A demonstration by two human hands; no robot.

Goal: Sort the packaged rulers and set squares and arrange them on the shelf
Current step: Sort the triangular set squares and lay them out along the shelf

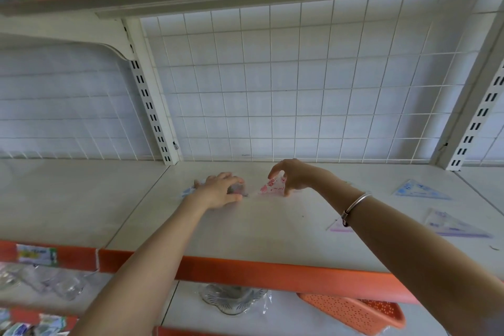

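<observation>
My count on the shelf: one pink pack, two blue packs, two purple packs, five in all. Down below there's one orange basket and one glass dish. Also one bracelet.

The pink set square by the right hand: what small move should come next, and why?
Probably slide the pink set square, which the right hand holds, toward the blue-printed packet under the left hand, since the two lie apart on the shelf.

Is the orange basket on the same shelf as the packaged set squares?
No, the orange basket sits one level below the shelf where the set squares lie.
</observation>
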